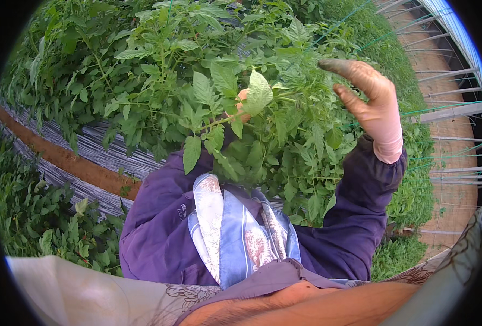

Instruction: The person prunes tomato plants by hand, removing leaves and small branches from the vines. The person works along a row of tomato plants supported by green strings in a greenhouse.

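Note:
My right hand (367,98), in a thin pale pink glove with dirt-darkened fingers, is raised at the right of the tomato plants (281,118). Its thumb and fingers curve apart, and nothing shows between them. Leaves cover most of my left hand (241,105); only a small part shows behind a pale green leaf (258,94) near the middle. Whether it grips a stem there is hidden. A leafy tomato shoot (212,124) crosses in front of my left forearm. Both arms wear dark purple sleeves.
Green twine (342,22) runs among the plants. On the left, a strip of bare brown soil (74,163) lies between bands of silvery mulch film (114,140). Metal frame bars (452,112) stand along the right side. A blue and white patterned scarf (234,232) hangs at my chest.

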`<state>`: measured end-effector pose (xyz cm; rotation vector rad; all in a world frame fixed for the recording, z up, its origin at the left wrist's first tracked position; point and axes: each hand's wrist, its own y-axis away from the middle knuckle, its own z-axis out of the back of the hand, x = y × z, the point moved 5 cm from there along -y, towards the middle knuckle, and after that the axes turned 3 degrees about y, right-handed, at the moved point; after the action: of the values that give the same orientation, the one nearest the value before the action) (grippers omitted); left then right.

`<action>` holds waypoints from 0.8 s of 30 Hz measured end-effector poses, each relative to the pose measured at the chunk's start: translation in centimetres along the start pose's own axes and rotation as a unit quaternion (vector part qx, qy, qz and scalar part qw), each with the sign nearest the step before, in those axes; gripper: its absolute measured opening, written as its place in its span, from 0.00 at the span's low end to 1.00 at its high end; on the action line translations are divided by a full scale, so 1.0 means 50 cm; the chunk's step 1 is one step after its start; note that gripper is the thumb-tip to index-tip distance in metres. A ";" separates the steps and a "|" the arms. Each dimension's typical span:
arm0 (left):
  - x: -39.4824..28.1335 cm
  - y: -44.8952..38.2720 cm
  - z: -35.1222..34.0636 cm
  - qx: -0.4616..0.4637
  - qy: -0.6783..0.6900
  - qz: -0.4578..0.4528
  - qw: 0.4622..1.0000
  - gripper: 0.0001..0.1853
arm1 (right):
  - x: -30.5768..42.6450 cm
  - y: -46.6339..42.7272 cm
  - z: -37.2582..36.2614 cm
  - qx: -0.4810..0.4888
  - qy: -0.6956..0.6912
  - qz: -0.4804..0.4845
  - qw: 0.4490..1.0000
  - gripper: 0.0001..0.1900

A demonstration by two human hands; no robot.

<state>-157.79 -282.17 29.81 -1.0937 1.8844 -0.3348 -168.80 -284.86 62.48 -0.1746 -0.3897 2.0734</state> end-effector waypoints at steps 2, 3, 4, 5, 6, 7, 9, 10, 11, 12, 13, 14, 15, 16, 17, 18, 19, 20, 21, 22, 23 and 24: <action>0.075 -0.019 -0.036 -0.023 -0.135 -0.031 0.990 0.26 | -0.119 0.043 0.080 -0.080 -0.094 -0.245 0.962 0.18; 0.069 -0.008 -0.011 -0.058 -0.236 -0.042 0.969 0.28 | -0.141 0.019 0.060 -0.086 -0.135 -0.238 0.958 0.19; 0.048 0.005 -0.010 -0.043 -0.085 0.022 0.995 0.28 | -0.172 0.003 0.018 -0.089 -0.182 -0.234 0.951 0.21; 0.018 0.027 -0.023 -0.057 -0.097 0.008 0.994 0.26 | -0.192 -0.010 -0.024 -0.092 -0.228 -0.231 0.941 0.22; -0.029 0.039 -0.058 -0.067 -0.103 -0.009 0.992 0.24 | -0.187 -0.028 -0.071 -0.045 -0.321 -0.203 0.924 0.24; -0.067 0.033 -0.102 -0.075 0.018 0.032 0.997 0.23 | -0.175 -0.035 -0.101 0.001 -0.401 -0.180 0.898 0.26; -0.082 0.026 -0.121 -0.064 0.191 0.065 0.977 0.22 | -0.201 -0.032 -0.134 0.017 -0.366 -0.207 0.907 0.19; -0.076 0.035 -0.105 -0.050 0.243 0.057 0.967 0.22 | -0.210 -0.032 -0.144 -0.024 -0.371 -0.210 0.904 0.17; -0.068 0.044 -0.090 -0.034 0.294 0.052 0.954 0.21 | -0.219 -0.028 -0.153 -0.064 -0.375 -0.215 0.900 0.14; -0.050 0.053 -0.034 -0.048 0.277 -0.008 0.960 0.21 | -0.227 -0.032 -0.161 -0.098 -0.380 -0.225 0.892 0.13; -0.031 0.062 0.020 -0.060 0.260 -0.066 0.961 0.21 | -0.238 -0.032 -0.167 -0.132 -0.384 -0.235 0.883 0.12; -0.043 0.061 0.020 -0.130 0.258 -0.104 0.952 0.19 | -0.255 -0.015 -0.174 -0.166 -0.382 -0.254 0.873 0.10; -0.054 0.061 0.020 -0.199 0.249 -0.138 0.938 0.18 | -0.263 0.001 -0.192 -0.133 -0.387 -0.268 0.872 0.10; -0.076 0.039 0.014 -0.170 0.158 -0.124 0.965 0.18 | -0.267 0.022 -0.209 -0.100 -0.391 -0.281 0.871 0.11; -0.075 0.022 0.022 -0.226 0.143 -0.096 0.959 0.16 | -0.264 0.033 -0.225 -0.065 -0.395 -0.290 0.869 0.11; -0.078 0.007 0.032 -0.281 0.127 -0.066 0.949 0.14 | -0.256 0.038 -0.247 -0.015 -0.380 -0.302 0.874 0.11; -0.112 -0.013 -0.016 -0.306 0.126 -0.086 0.940 0.07 | -0.260 0.078 -0.261 -0.052 -0.373 -0.375 0.847 0.11; -0.093 -0.035 -0.019 -0.306 0.083 -0.036 0.948 0.08 | -0.254 0.082 -0.274 -0.027 -0.358 -0.287 0.888 0.12; -0.081 -0.054 -0.020 -0.305 0.038 0.013 0.952 0.09 | -0.242 0.081 -0.269 -0.036 -0.390 -0.254 0.885 0.13; -0.111 -0.065 -0.056 -0.294 -0.012 0.053 0.954 0.08 | -0.222 0.071 -0.268 -0.042 -0.428 -0.218 0.876 0.14; -0.083 -0.078 -0.041 -0.298 -0.035 0.062 0.952 0.09 | -0.206 0.074 -0.259 -0.084 -0.511 -0.240 0.821 0.16; -0.077 -0.091 -0.050 -0.291 -0.069 0.072 0.951 0.11 | -0.174 0.068 -0.237 -0.126 -0.583 -0.261 0.759 0.19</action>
<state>-156.52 -282.19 36.12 -1.3052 1.9701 0.4020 -163.84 -291.51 49.90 1.0265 -1.2953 1.3136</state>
